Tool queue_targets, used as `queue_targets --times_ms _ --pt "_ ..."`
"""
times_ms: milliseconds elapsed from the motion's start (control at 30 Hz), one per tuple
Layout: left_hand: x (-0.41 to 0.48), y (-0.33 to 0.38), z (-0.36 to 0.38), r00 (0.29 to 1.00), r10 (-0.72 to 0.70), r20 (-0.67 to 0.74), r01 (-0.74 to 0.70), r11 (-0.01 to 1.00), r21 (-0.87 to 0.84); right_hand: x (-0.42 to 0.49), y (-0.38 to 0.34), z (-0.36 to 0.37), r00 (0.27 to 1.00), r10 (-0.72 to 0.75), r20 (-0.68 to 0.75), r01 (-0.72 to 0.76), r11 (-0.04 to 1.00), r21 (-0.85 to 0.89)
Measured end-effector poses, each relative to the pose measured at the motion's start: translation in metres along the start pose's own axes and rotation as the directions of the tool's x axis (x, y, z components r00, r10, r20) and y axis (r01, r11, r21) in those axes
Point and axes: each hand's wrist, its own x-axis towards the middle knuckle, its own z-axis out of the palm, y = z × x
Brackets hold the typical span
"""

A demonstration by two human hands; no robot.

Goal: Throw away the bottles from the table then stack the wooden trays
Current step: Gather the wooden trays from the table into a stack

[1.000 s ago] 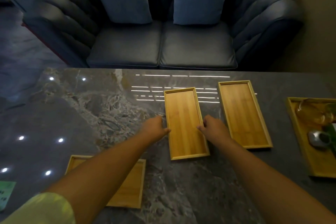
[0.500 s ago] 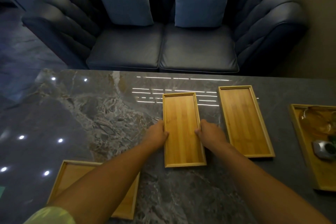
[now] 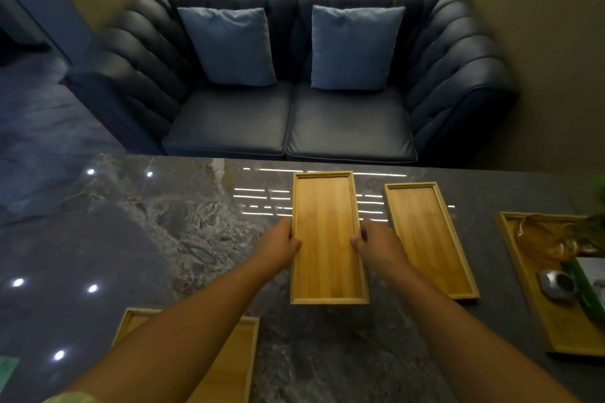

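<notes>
A long wooden tray is in the middle of the dark marble table. My left hand grips its left rim and my right hand grips its right rim, thumbs over the edges. The tray looks lifted slightly off the table. A second wooden tray lies flat just to its right. A third wooden tray lies at the near left, partly hidden under my left forearm. No bottle is visible.
A larger wooden tray at the right edge holds glassware, a small grey object and something green. Beyond the table's far edge stands a dark blue sofa with two blue cushions. A green item peeks in at the lower left.
Both hands closed in on the middle tray's long sides and now grip it. The tray has straightened and risen a little. The camera tilted up, showing more of the sofa.
</notes>
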Motion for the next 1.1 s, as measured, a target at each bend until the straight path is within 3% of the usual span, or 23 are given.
queue_targets --times_ms 233,533,767,967,1100 --pt "-0.019 0.022 -0.041 0.997 -0.078 0.012 0.079 0.988 -0.135 -0.018 -0.034 -0.025 0.993 -0.032 -0.112 0.030 0.999 -0.017" --pt "-0.034 0.020 -0.109 0.996 0.015 0.090 0.012 0.958 -0.286 -0.042 -0.088 -0.035 0.988 -0.036 -0.153 0.043 0.998 0.041" --pt "-0.047 -0.013 -0.163 0.994 0.047 0.103 0.001 0.906 -0.424 -0.059 -0.144 -0.013 0.985 -0.021 -0.170 0.036 0.996 0.086" --pt "-0.052 -0.063 -0.209 0.991 0.065 0.120 0.020 0.801 -0.598 -0.071 -0.197 0.017 0.974 -0.055 -0.218 0.065 0.997 0.038" --pt "-0.053 -0.090 -0.233 0.991 0.074 0.109 0.010 0.781 -0.624 -0.081 -0.225 0.040 0.969 -0.096 -0.229 0.109 0.993 0.045"
